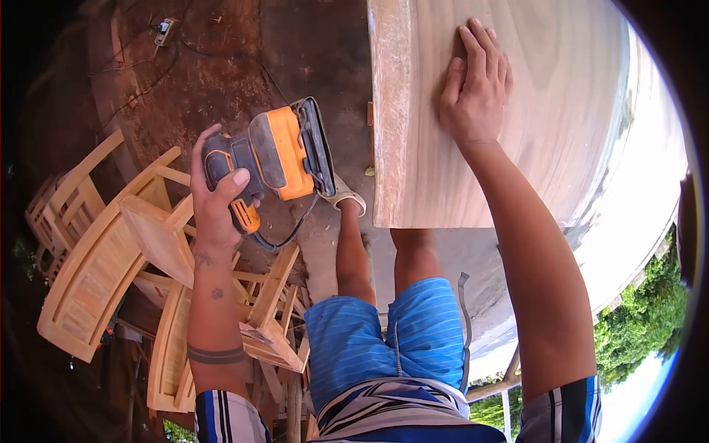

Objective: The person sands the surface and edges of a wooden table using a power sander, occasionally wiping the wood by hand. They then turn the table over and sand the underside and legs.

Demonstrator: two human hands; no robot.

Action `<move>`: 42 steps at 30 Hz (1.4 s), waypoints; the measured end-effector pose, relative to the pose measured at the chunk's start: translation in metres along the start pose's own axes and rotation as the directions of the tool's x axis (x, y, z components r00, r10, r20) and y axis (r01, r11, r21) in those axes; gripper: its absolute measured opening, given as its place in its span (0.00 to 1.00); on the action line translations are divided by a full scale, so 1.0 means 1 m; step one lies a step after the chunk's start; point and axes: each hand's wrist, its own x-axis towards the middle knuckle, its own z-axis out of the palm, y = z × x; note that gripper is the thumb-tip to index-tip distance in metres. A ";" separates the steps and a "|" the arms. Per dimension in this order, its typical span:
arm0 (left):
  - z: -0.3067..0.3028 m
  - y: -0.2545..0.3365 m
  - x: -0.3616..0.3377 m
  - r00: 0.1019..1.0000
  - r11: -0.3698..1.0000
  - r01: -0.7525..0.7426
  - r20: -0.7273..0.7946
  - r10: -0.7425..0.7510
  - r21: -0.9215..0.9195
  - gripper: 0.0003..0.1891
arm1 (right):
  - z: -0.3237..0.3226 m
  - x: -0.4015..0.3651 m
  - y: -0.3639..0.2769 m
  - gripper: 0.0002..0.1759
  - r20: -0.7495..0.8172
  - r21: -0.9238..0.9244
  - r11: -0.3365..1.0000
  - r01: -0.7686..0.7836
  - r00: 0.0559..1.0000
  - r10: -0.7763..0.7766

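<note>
The left hand [219,193] grips the orange plastic sander [284,151] beside the smooth pale wooden slab [561,111]; the right hand [476,92] lies open on it.

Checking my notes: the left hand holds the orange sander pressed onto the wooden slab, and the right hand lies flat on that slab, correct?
Not quite. The head view shows the orange sander in the left hand held clear of the wooden slab, beside its edge. The right hand does lie flat on it.
</note>
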 end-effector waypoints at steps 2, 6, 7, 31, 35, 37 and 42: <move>-0.012 -0.023 -0.001 0.995 0.985 0.096 0.005 -0.096 -0.144 0.36 | 0.000 0.000 -0.001 0.23 0.000 -0.003 1.000 -0.010 1.000 0.010; -0.017 -0.055 -0.006 0.946 0.873 0.323 0.095 -0.310 -0.365 0.26 | 0.000 0.000 0.001 0.23 -0.012 -0.003 1.000 0.011 1.000 -0.011; -0.013 -0.057 -0.008 0.931 0.843 0.362 0.104 -0.350 -0.399 0.24 | 0.000 0.000 0.001 0.23 -0.012 -0.007 1.000 0.008 1.000 -0.008; 0.019 -0.054 0.015 0.962 0.929 0.239 -0.061 -0.266 -0.283 0.26 | 0.000 -0.007 -0.001 0.25 0.059 0.025 0.999 -0.032 0.998 0.031; 0.018 -0.062 0.009 0.986 0.982 0.166 0.039 -0.163 -0.087 0.39 | 0.002 -0.001 -0.001 0.24 0.051 0.012 1.000 -0.014 0.999 0.013; 0.014 -0.070 0.007 0.975 0.978 0.196 0.115 -0.188 -0.064 0.38 | 0.001 -0.001 0.002 0.24 0.053 0.009 1.000 0.001 0.999 -0.001; 0.015 -0.095 0.007 0.956 0.969 0.223 0.216 -0.197 -0.104 0.37 | 0.000 0.001 0.001 0.25 0.063 0.013 1.000 0.021 0.998 -0.021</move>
